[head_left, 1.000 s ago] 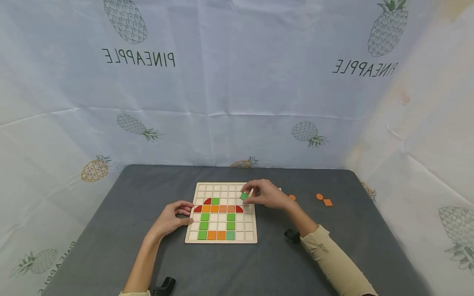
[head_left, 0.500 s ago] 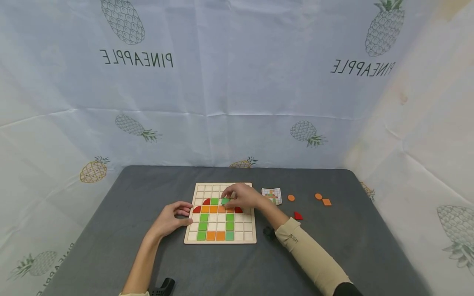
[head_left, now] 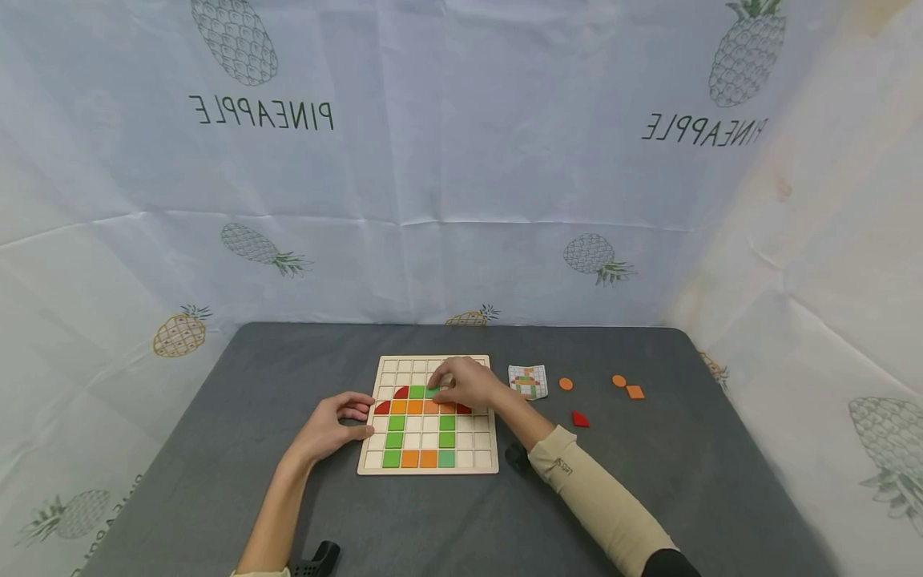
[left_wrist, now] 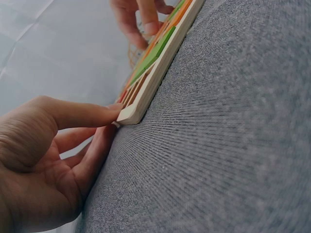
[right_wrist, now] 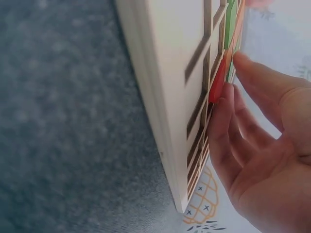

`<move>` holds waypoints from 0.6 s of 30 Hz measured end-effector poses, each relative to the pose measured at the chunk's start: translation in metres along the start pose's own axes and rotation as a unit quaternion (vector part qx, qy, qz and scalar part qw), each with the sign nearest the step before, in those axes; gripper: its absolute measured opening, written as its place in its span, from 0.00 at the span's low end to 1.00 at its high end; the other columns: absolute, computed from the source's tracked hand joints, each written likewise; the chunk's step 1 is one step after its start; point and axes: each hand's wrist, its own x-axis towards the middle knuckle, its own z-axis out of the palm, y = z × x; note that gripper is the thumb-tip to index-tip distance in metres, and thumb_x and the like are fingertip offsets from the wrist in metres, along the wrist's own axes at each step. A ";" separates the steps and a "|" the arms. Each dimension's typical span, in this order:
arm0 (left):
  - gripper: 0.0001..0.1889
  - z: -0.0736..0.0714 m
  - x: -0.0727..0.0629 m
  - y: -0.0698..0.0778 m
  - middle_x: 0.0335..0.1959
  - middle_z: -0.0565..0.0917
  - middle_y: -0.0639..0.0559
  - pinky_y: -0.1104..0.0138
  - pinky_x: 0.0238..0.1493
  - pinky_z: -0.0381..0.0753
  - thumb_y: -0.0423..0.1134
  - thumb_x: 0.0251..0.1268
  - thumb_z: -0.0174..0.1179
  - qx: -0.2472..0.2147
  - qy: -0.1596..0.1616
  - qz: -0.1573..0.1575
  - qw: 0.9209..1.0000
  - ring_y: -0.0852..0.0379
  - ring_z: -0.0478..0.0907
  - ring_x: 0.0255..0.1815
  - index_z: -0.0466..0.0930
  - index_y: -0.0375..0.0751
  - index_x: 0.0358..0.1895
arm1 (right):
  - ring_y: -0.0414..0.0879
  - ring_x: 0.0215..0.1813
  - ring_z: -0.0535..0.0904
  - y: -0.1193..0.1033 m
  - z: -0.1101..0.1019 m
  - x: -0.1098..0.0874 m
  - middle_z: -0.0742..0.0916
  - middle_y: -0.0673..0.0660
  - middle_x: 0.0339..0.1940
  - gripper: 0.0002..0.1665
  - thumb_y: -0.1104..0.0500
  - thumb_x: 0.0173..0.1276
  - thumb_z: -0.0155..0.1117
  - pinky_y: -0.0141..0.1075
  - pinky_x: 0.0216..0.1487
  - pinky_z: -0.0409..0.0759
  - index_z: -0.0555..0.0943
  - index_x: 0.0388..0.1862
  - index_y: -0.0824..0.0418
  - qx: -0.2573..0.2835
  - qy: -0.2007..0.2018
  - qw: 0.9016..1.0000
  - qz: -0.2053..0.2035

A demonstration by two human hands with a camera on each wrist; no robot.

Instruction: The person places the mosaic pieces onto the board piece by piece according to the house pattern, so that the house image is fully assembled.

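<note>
A wooden grid board (head_left: 472, 459) lies on the table, with green, orange and red tiles set in its cells. My left hand (head_left: 328, 427) holds its left edge; in the left wrist view the thumb (left_wrist: 85, 114) touches the rim and the fingers lie beside and below it. Over the upper middle of the board, my right hand (head_left: 469, 383) pinches a green square tile (head_left: 432, 393) at a cell right of another green tile (head_left: 417, 392). The fingers partly cover it. A red quarter-round tile (right_wrist: 217, 85) sits close to the right fingertips in the right wrist view.
To the board's right lie a small printed pattern card (head_left: 529, 382), a red quarter-round tile (head_left: 580, 419), orange round tiles (head_left: 566, 385) and an orange square tile (head_left: 635, 392). A pineapple-print curtain (head_left: 447, 160) hangs behind the grey table (head_left: 425, 521).
My right hand has moved left and down across the board with the green tile, bringing it to the cell beside another green one. The card came into view; the left hand stays at the edge.
</note>
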 end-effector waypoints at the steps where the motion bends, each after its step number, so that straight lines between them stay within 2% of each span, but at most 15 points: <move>1: 0.29 0.000 0.000 0.000 0.55 0.86 0.37 0.73 0.49 0.82 0.29 0.60 0.78 0.000 0.000 0.000 1.000 0.52 0.84 0.50 0.81 0.29 0.65 | 0.47 0.50 0.89 0.000 0.000 -0.001 0.90 0.55 0.61 0.09 0.57 0.75 0.75 0.43 0.57 0.86 0.92 0.52 0.54 0.000 0.001 1.000 0.001; 9: 0.29 0.000 0.000 -0.001 0.55 0.86 0.37 0.73 0.49 0.82 0.30 0.59 0.79 -0.002 0.001 -0.001 1.000 0.52 0.84 0.51 0.81 0.29 0.64 | 0.51 0.54 0.89 0.001 -0.003 -0.007 0.89 0.58 0.62 0.10 0.58 0.78 0.71 0.44 0.59 0.86 0.92 0.53 0.57 -0.022 -0.001 0.999 -0.029; 18: 0.29 0.000 0.000 0.000 0.55 0.87 0.37 0.74 0.49 0.82 0.29 0.60 0.78 0.004 0.005 -0.003 1.000 0.52 0.85 0.50 0.82 0.28 0.65 | 0.50 0.51 0.91 0.002 -0.035 -0.038 0.88 0.59 0.62 0.14 0.57 0.79 0.70 0.34 0.50 0.86 0.90 0.59 0.59 -0.022 0.003 0.999 -0.043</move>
